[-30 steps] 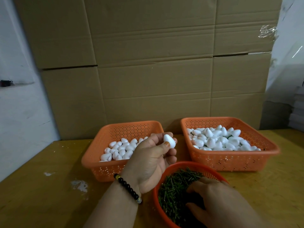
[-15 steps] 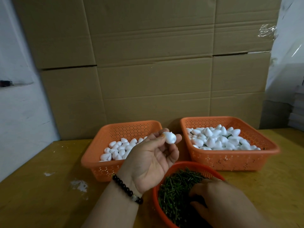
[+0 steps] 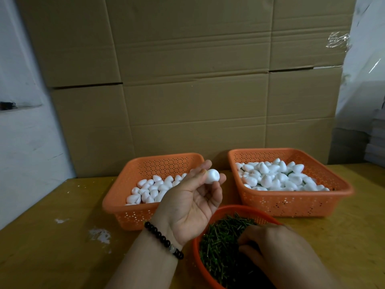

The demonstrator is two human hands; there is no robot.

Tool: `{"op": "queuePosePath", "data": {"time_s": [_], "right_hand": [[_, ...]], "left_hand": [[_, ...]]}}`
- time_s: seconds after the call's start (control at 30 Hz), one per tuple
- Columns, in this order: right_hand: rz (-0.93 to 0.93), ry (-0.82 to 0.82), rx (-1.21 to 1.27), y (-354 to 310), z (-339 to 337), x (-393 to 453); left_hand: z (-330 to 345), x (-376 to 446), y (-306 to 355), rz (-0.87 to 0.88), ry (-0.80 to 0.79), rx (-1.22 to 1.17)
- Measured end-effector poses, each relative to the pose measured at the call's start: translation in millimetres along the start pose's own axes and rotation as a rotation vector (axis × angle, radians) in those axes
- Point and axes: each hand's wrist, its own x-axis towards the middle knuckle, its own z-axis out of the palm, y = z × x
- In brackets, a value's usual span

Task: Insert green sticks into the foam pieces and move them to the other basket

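Observation:
My left hand [image 3: 192, 202], palm up with a black bead bracelet on the wrist, pinches a white foam piece [image 3: 212, 176] at its fingertips above the gap between two orange baskets. The left basket [image 3: 129, 195] holds several plain foam pieces. The right basket [image 3: 291, 201] is fuller, and green stick ends show among its foam pieces. My right hand [image 3: 277, 247] reaches into a round orange bowl [image 3: 248, 209] full of green sticks [image 3: 220, 247]; its fingertips are buried in the pile, so a held stick cannot be made out.
All three containers sit on a yellow wooden table [image 3: 52, 236] with white paint flecks at the left. Large cardboard boxes [image 3: 198, 90] stand close behind the baskets. A white wall lies to the left and plastic-wrapped stacks at the far right.
My left hand has turned palm up and lifted the foam piece slightly, now held at the fingertips. My right hand has stayed in the stick bowl, shifting a little.

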Motion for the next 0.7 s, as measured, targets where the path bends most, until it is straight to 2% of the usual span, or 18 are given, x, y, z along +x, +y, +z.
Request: {"op": "queuePosePath", "data": {"time_s": [0.23,0.37,0.47,0.7], "right_hand": [[-0.005,0.044,-0.002,1.9,4.7,1.0],[0.021,0.090,0.080,2.4,0.7,1.3],[0.064,0.139,0.206,4.8,-0.3,2.4],[0.151,0.402,0.595,8.4,2.5,4.6]], "left_hand": [[1.3,0.3,-1.5,-0.024,0.010,-0.009],[-2.1,1.1,-0.6,-0.031,0.001,0.020],[-5.4,2.1,0.1,-0.036,-0.026,0.043],[-11.8,7.6,-5.2,-0.035,0.002,0.134]]}}
